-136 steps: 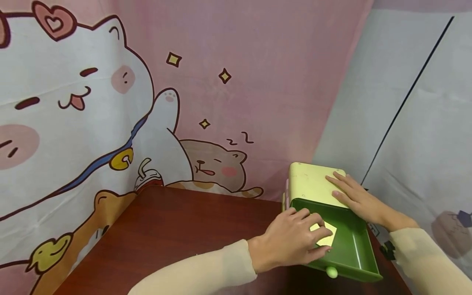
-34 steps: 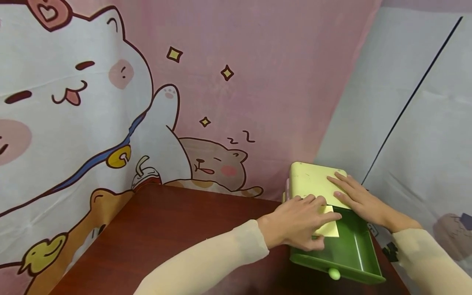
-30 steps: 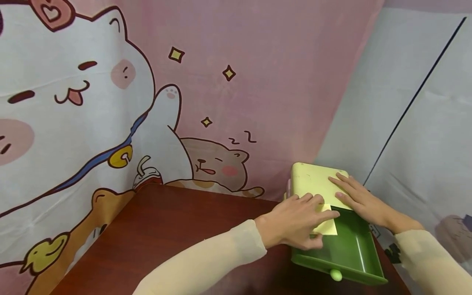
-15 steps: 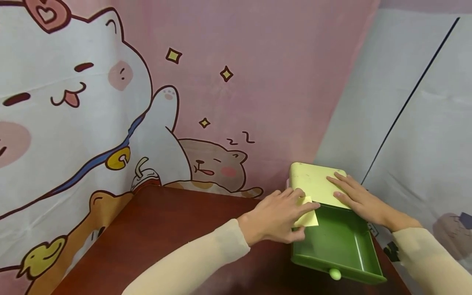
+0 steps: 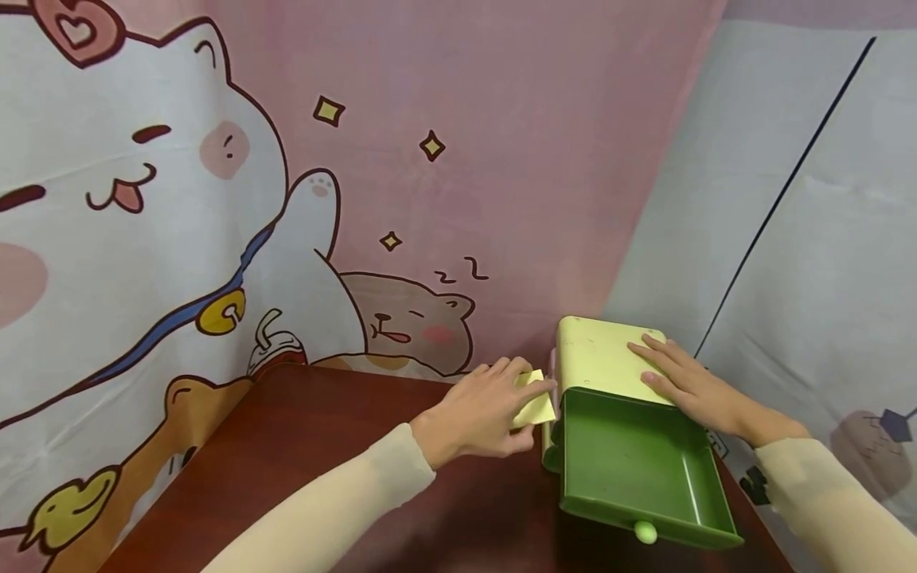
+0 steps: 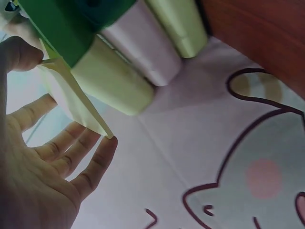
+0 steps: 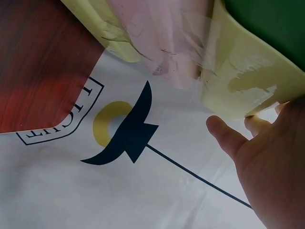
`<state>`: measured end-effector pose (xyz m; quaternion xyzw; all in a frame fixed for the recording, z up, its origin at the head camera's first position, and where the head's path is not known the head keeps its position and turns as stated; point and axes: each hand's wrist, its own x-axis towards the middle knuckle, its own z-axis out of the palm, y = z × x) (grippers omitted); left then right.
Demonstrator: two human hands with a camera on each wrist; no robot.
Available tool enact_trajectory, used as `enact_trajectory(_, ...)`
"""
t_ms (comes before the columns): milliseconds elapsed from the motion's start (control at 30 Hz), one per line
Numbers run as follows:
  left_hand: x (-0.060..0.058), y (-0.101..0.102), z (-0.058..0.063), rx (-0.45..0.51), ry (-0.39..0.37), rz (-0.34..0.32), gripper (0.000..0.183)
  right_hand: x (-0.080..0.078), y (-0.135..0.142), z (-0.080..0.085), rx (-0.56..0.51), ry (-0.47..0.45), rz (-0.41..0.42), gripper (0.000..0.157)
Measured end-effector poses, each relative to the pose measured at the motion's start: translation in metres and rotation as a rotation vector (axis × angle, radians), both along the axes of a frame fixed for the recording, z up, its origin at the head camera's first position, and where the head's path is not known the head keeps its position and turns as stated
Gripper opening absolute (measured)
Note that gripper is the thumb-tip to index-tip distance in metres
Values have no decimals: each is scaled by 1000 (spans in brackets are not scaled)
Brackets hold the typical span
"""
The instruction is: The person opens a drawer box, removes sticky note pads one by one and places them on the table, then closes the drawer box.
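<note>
My left hand [image 5: 476,410] holds a pale yellow sticky note pad [image 5: 537,402] by its edges, just left of the small drawer unit [image 5: 605,354]. In the left wrist view the pad [image 6: 76,98] sits between the thumb and the fingertips, its thin edge showing. Top of the unit, the green drawer [image 5: 630,461] is pulled out, with a round light green knob [image 5: 645,532] on its front. My right hand [image 5: 698,390] rests with extended fingers on the unit's yellow top. Seen from the right wrist, fingers [image 7: 226,136] touch the yellow casing [image 7: 248,62].
Below the top tier are a pink tier [image 6: 143,43] and another yellow one [image 6: 178,24]. The unit stands at the right of a dark red wooden table [image 5: 344,461]. A printed cloth [image 5: 516,159] with cartoon animals hangs behind the table.
Over the open drawer earlier, my left hand has moved left and out past the drawer's side with the sticky note pad. My right hand stays on the unit's top.
</note>
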<state>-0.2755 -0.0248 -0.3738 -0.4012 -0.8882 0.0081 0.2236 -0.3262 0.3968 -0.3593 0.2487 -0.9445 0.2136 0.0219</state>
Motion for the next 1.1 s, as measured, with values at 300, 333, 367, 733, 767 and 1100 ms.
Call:
enact_trajectory(300,-13,-41,-30,73,-97,54,72,-1,-3,-5,-5,5,3,66)
enact_trajectory(333,-15,-45,-33,76,-104,61,72,0,-3,-5,-5,6,1,66)
enact_trajectory(367,-17,-49,-36,79,-111,69,71,0,-3,-4,-5,9,-4,66)
enact_trajectory(733,-38,-77,-57,96,-180,113,71,0,1,-2,-3,-6,-14,67)
enact_trajectory(767,-39,-79,-58,95,-181,113,71,-1,1,-3,-5,-7,-12,67)
enact_trajectory(1100,-52,-96,-77,53,-220,125,70,-2,3,-6,-8,-8,-18,67)
